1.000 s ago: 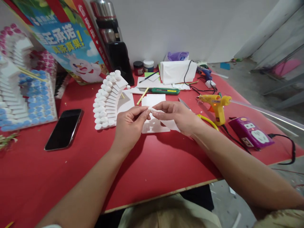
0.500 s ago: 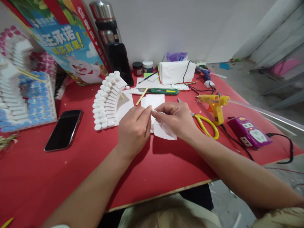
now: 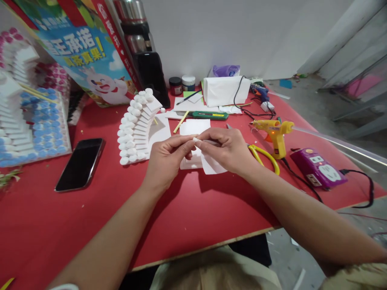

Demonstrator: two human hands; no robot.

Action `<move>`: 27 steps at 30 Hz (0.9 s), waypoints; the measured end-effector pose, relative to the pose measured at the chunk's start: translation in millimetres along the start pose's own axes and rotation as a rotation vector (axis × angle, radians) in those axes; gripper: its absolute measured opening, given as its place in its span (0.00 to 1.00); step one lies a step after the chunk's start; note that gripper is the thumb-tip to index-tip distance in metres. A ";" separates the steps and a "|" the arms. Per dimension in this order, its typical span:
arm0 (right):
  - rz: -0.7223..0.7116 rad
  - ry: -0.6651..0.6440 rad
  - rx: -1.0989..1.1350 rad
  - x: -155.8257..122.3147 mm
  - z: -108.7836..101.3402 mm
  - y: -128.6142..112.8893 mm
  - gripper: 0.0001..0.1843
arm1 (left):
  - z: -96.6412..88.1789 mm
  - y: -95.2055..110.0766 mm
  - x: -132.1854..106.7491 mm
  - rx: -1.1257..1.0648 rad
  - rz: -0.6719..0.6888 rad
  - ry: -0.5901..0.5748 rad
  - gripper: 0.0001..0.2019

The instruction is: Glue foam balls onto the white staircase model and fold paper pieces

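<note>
Over the white paper (image 3: 195, 125) in the middle of the table, my two hands meet fingertip to fingertip. My left hand (image 3: 167, 159) pinches a small white piece (image 3: 195, 139), which looks like rolled paper. Thumb and forefinger of my right hand (image 3: 226, 149) close on the same piece from the other side. A thin white sheet (image 3: 213, 164) shows under my right hand; whether it is held or lying cannot be told. Left of my hands stands a curved white model staircase (image 3: 137, 129) edged with white rounded pieces.
A green utility knife (image 3: 210, 115) and a yellow stick (image 3: 181, 122) lie behind my hands. To the right are yellow-handled scissors (image 3: 267, 159), a yellow glue gun (image 3: 275, 135) and a purple power socket (image 3: 317, 168). A phone (image 3: 80, 165) lies left, near a blue-and-white model (image 3: 50, 125).
My left hand has turned and its fingers have straightened toward the right hand. The small white piece now shows between the fingertips. The thin sheet has shifted slightly right.
</note>
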State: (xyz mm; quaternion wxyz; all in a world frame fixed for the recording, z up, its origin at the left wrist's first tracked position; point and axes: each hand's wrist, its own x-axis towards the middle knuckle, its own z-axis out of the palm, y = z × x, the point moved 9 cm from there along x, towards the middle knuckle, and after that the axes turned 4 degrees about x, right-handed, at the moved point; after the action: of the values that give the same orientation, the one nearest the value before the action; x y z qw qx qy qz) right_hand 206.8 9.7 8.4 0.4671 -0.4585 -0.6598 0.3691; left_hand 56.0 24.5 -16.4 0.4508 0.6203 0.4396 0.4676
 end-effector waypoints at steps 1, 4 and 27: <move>-0.007 -0.007 -0.013 0.2 0.9 1.0 0.08 | -0.3 2.3 0.3 0.024 0.030 0.003 0.07; 0.026 -0.002 -0.017 1.3 2.4 7.4 0.12 | -0.7 18.8 -2.8 0.174 0.198 0.031 0.06; 0.015 0.158 0.061 -6.9 0.7 -6.6 0.09 | 0.3 43.2 -26.1 0.408 0.501 0.285 0.06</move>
State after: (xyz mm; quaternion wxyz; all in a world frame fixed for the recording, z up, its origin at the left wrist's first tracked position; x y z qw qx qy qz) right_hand 205.4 1.1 12.3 0.5288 -0.4765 -0.6059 0.3553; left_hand 57.1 -9.7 20.6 0.1229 0.7146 0.4167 0.5483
